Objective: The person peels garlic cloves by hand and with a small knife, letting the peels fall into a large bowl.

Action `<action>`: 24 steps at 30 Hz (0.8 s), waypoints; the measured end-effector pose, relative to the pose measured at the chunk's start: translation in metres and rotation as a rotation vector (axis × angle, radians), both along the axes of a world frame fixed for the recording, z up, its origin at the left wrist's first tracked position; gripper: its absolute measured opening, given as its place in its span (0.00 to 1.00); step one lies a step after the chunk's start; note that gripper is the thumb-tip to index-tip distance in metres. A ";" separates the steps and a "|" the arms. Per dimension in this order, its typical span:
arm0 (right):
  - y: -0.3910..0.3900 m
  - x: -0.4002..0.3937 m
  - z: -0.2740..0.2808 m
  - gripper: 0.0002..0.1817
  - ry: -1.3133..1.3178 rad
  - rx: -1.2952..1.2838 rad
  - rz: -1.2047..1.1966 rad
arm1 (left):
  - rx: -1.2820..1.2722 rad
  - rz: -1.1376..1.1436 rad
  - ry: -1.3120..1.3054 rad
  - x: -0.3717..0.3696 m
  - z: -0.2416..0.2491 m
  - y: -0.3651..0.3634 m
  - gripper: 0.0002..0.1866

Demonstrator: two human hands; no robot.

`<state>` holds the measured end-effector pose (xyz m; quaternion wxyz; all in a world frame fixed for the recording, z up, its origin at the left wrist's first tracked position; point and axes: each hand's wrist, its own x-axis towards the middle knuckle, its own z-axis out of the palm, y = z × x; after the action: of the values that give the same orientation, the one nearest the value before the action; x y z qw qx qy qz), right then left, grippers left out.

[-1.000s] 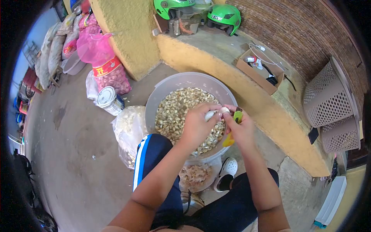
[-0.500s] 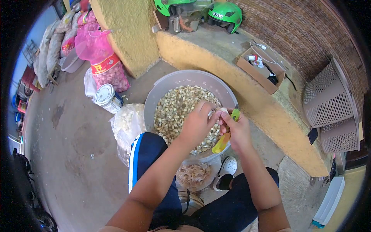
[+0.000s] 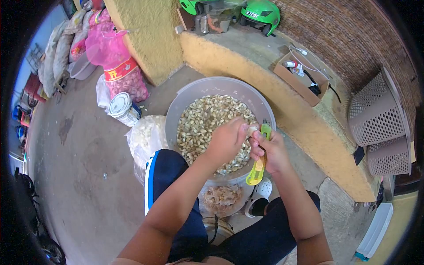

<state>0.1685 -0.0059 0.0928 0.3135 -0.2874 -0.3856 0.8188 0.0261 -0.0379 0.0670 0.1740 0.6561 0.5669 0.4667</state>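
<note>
A large grey tub between my knees holds many unpeeled garlic cloves, which look wet. Over its right side, my right hand grips a yellow-green box cutter, its blade end pointing up and away from me. A pale garlic clove sits between the fingertips of both hands. My left hand is closed, thumb and fingers pinched at the clove's left side; its grip is partly hidden. Below the tub's near rim is a clear bag of garlic skins.
Left of the tub stand a plastic bag of whitish cloves, a can and a pink net sack of garlic. A yellow ledge runs behind, bearing a cardboard box, a green helmet and perforated baskets.
The box cutter has turned in my right hand from lying slanted across the tub rim to more upright, with more of it showing. Both hands stay close together at the clove.
</note>
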 end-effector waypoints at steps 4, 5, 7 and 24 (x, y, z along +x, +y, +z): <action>0.003 0.002 0.000 0.13 0.055 -0.067 0.038 | -0.061 -0.056 -0.269 0.002 -0.002 0.004 0.13; 0.005 0.002 -0.002 0.13 0.067 -0.075 0.043 | -0.180 -0.072 -0.436 0.002 -0.001 0.003 0.14; 0.007 0.002 -0.006 0.15 0.119 -0.125 0.048 | -0.417 -0.105 -0.768 0.001 0.006 0.002 0.16; 0.024 0.014 -0.019 0.17 0.206 -0.347 0.152 | -0.838 -0.451 0.548 0.016 -0.073 -0.045 0.11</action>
<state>0.1822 0.0179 0.0736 0.2344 -0.2219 -0.2252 0.9193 0.0416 -0.0829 -0.0063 0.3622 0.7333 0.5743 -0.0358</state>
